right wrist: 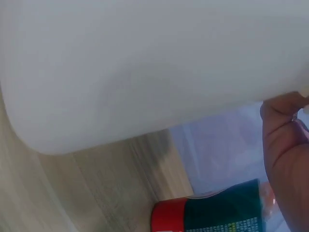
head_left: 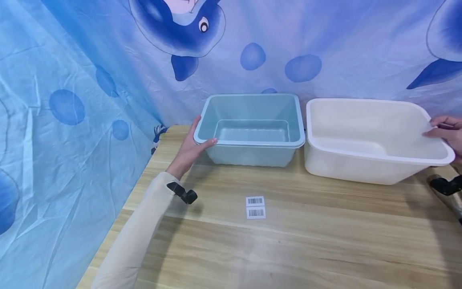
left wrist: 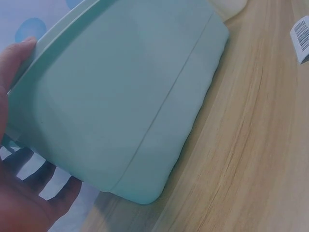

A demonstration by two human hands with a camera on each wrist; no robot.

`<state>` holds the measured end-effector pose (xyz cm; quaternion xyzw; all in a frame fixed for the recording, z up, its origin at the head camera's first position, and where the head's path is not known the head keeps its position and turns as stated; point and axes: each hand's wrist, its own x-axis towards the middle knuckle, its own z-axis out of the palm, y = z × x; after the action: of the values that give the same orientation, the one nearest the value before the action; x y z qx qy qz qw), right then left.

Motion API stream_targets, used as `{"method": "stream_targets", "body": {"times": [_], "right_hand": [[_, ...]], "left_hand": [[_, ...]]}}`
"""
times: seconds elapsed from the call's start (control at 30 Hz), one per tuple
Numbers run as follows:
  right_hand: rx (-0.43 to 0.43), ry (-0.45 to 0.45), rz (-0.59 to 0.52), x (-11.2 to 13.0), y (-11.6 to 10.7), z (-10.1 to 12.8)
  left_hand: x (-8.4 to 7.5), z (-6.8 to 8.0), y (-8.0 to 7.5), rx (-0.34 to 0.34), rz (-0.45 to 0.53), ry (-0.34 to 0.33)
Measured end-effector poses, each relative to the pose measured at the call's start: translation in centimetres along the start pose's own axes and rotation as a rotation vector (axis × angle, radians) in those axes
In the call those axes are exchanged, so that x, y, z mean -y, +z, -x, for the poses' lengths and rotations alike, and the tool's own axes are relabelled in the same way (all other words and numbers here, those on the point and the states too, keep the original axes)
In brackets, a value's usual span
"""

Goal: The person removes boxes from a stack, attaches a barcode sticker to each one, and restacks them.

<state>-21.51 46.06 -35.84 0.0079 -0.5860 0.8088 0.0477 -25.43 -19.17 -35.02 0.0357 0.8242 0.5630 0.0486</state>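
Observation:
A light teal plastic bin (head_left: 249,155) stands at the back of the table, its inside bare. My left hand (head_left: 189,149) grips its left end, with the thumb over the front left corner of the rim. In the left wrist view the other fingers (left wrist: 37,180) spread along the bin's end wall. Right beside it is a white plastic bin (head_left: 346,168), also with nothing inside. My right hand (head_left: 449,132) pinches that bin's right rim, fingers over the edge. The right wrist view shows the white bin's outer wall (right wrist: 145,72) filling most of the frame.
Two barcode labels (head_left: 256,207) lie on the wooden table (head_left: 288,253) in front of the bins. A red and dark green cylindrical container (right wrist: 212,210) is near my right wrist. A blue cartoon-printed curtain (head_left: 252,24) hangs behind and to the left.

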Motion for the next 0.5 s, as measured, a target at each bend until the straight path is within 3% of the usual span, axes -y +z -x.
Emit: {"method": "stream_targets", "body": {"times": [0.13, 0.23, 0.37, 0.5], "right_hand": [[-0.003, -0.048, 0.108, 0.0, 0.0, 0.2], [-0.036, -0.042, 0.385, 0.7, 1.3, 0.9], [-0.058, -0.019, 0.813, 0.9, 2.3, 1.4], [-0.113, 0.004, 1.076, 1.1, 3.4, 2.7]], "left_hand": [[-1.7, 1.2, 0.2, 0.019, 0.000, -0.008], [-2.6, 1.8, 0.1, 0.030, -0.004, -0.009], [-1.0, 0.7, -0.3, 0.027, -0.003, 0.006], [0.7, 0.2, -0.2, 0.051, 0.030, 0.073]]}}
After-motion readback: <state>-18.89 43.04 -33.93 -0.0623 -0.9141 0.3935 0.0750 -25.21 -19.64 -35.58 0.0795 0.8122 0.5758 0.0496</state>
